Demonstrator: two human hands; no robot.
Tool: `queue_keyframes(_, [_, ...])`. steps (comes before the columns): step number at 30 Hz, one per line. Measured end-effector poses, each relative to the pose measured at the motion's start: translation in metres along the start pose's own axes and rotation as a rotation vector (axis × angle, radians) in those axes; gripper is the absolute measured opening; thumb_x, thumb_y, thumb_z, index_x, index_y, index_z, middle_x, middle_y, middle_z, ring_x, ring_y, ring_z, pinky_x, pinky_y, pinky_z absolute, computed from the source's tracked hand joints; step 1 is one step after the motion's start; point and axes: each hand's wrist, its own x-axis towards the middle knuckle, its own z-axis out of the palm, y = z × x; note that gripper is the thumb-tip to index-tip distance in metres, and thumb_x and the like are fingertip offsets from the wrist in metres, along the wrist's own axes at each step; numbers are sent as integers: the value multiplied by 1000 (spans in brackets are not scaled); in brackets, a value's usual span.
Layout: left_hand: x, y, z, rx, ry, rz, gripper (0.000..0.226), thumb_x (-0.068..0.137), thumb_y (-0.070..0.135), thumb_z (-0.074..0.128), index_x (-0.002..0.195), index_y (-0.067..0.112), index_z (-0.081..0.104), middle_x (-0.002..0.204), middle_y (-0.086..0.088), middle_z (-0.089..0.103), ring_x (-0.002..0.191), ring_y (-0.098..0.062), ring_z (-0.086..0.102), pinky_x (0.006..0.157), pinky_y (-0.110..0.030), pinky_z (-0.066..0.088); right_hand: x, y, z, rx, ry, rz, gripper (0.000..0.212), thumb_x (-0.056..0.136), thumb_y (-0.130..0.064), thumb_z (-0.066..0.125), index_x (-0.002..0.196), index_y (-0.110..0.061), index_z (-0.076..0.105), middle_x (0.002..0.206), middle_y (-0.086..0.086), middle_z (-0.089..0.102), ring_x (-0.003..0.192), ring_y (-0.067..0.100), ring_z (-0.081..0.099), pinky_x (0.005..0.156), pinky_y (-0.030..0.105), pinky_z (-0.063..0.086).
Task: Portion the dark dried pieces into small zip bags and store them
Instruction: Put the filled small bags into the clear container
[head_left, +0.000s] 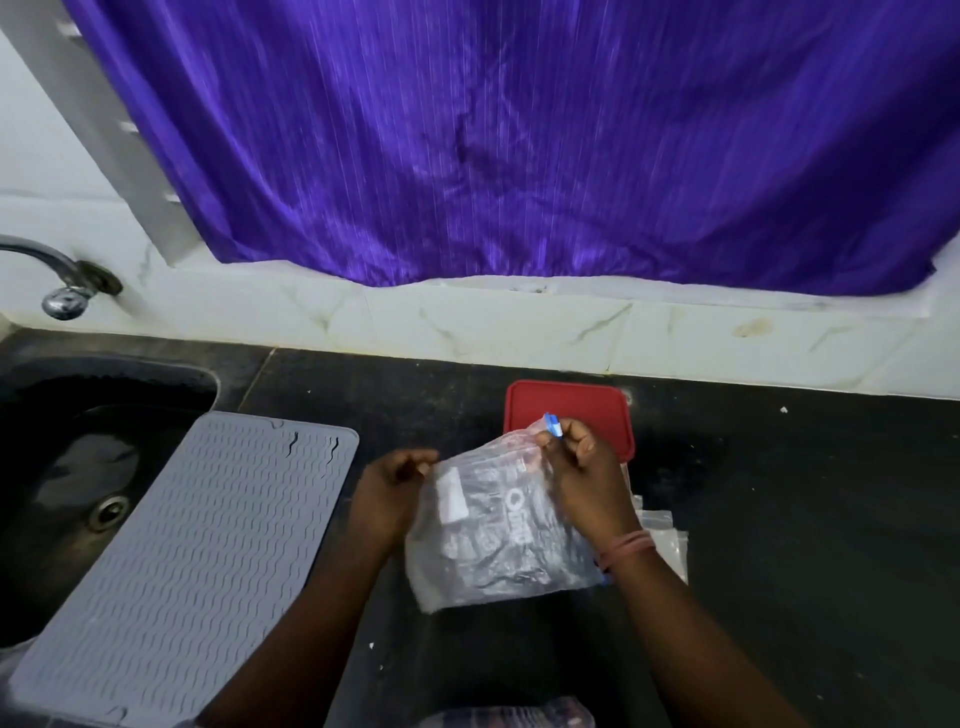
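A large clear zip bag (493, 540) with a blue slider, white print and dark contents is held above the black counter (779, 519). My left hand (387, 496) grips its left top corner. My right hand (584, 480) pinches the blue slider (552, 424) at the bag's right top corner. A red lid (569, 408) lies flat behind the bag. Small empty clear zip bags (667, 540) lie on the counter under my right wrist. Another clear bag with dark reddish contents (519, 716) shows at the bottom edge.
A grey ribbed mat (192, 545) lies on the left, partly over the black sink (78, 467). A metal tap (57, 283) juts from the tiled wall. A purple curtain (519, 145) hangs behind the counter.
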Motion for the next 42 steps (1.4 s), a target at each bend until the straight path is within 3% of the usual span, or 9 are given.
queue_keyframes(4, [-4,40,4,52,-93,276,30,97,22,69,127,26,71,117,14,70,101,9,65,82,-2,46,-2,-6,3,-193,-69,-99,19,104,-30,49,108,-20,64,86,-10,65,76,-3,58,71,17,46])
queue_keyframes(7, [-11,64,19,-144,-245,371,30,95,12,71,125,18,74,112,10,77,104,1,71,87,-12,52,-8,-12,12,-202,-193,-143,18,104,-30,49,114,-25,64,97,-12,69,93,1,65,83,23,52])
queue_keyframes(13, [-13,61,26,-312,-230,339,23,87,1,75,106,12,80,100,-4,81,97,-20,77,88,-30,60,-9,-18,7,-267,-257,-232,16,97,-15,61,106,-22,72,95,-11,73,91,0,67,81,21,53])
queue_keyframes(17, [-13,55,23,-327,-211,282,15,86,0,76,95,11,80,92,-6,81,90,-21,77,82,-29,60,-12,-19,6,-8,-249,-10,15,97,-14,63,102,-18,77,83,-2,75,75,7,62,73,27,51])
queue_keyframes(20, [-16,53,20,-312,-197,285,10,86,2,78,95,6,78,91,-6,80,89,-22,77,82,-30,60,-10,-19,3,51,-270,96,18,99,-18,61,105,-19,78,97,10,77,86,20,63,87,49,54])
queue_keyframes(25, [-16,54,20,-116,-172,383,13,88,4,76,93,15,79,88,7,79,83,-12,76,79,-28,61,-6,-20,4,66,-247,163,15,95,-24,66,99,-22,81,93,14,76,86,30,67,90,53,54])
queue_keyframes(31, [-17,55,20,-201,-290,295,10,91,13,76,101,13,78,97,0,79,93,-16,75,84,-26,60,-8,-25,5,-117,-200,65,17,99,-21,58,95,-20,74,83,7,74,72,13,68,68,27,53])
queue_keyframes(36, [-15,49,22,-261,-281,216,7,88,8,78,91,9,73,85,-4,75,78,-10,68,72,-24,53,-5,-20,8,-268,-260,19,7,99,-32,59,99,-26,65,92,-8,73,86,3,68,78,28,54])
queue_keyframes(42, [-13,51,22,-249,-319,230,5,90,8,76,93,12,74,83,0,72,78,-12,65,72,-23,53,-4,-27,3,-156,-192,108,23,100,-26,58,90,-14,75,86,11,73,73,12,62,67,26,48])
